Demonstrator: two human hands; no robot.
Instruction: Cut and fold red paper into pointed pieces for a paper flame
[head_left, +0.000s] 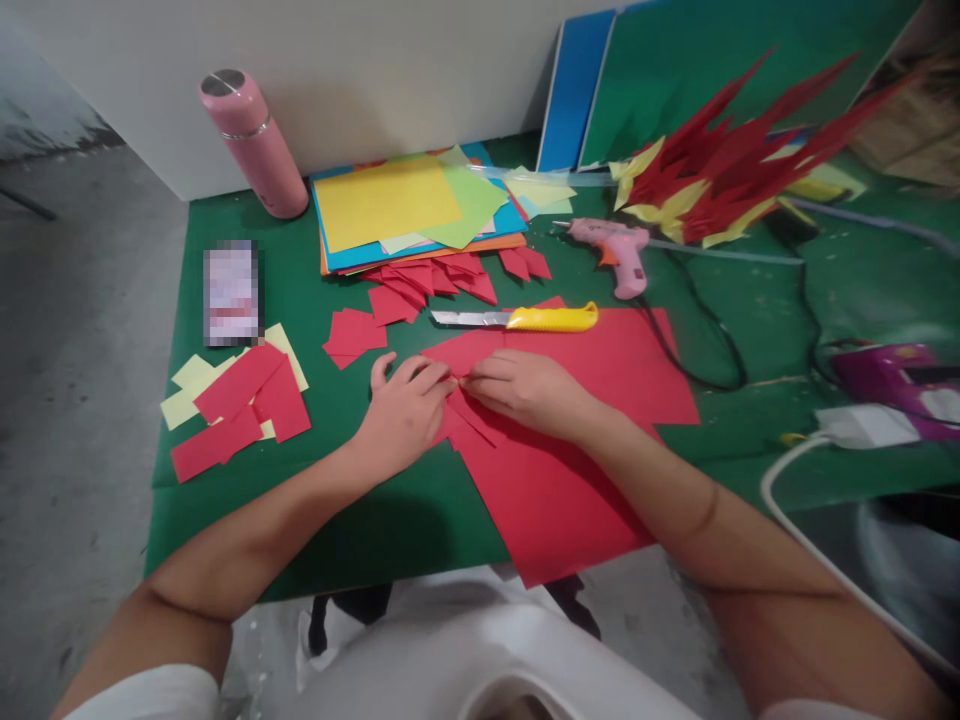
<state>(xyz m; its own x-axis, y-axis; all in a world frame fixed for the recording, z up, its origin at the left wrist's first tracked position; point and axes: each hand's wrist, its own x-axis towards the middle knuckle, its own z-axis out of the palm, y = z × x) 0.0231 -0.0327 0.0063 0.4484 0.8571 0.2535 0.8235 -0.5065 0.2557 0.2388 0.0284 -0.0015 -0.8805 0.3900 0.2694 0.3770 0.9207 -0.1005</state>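
Green table point(420, 530) w/ a big red sheet point(600, 420) on it. My left hand point(405, 410) & right hand point(525, 390) rest at the sheet's left edge, fingertips pinching a small red paper piece point(471, 428) betw. them. It's thin, light & bendy, prob. tears easy, so I'd hold it by the edges. Yellow knife point(551, 318) lies just behind. No words I can read.

The red sheet point(570, 470) is matt paper, creased where it is folded. The worktop point(360, 520) wears a dull green covering — felt-like. The knife point(517, 318) pairs a bare metal blade with glossy yellow plastic. The pink flask point(253, 140) looks smooth, with a metal cap.
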